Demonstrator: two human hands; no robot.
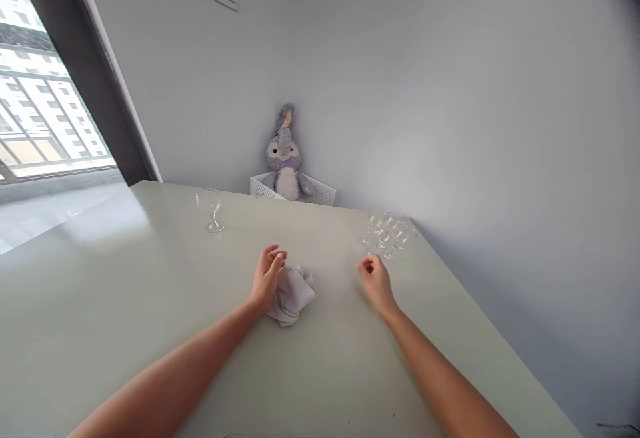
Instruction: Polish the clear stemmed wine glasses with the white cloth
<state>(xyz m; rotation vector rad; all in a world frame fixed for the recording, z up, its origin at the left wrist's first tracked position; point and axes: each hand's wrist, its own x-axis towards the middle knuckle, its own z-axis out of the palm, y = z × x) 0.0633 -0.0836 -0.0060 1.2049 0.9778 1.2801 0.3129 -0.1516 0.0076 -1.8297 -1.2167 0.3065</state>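
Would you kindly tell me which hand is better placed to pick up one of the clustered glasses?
The right hand, probably: it is just in front of the clustered glasses, with nothing visible in its grasp. The left hand is farther off, beside the pale cloth.

A single head-worn camera looks forward and down over the glossy, pale grey-green tabletop (pixel 165 331) from its near side. It faces the corner of smooth, pale grey walls (pixel 450 91). The wide view sets the bare left hand (pixel 264 283) and bare right hand (pixel 379 286) just below centre, with the dark, slanting window frame (pixel 83 58) at upper left.
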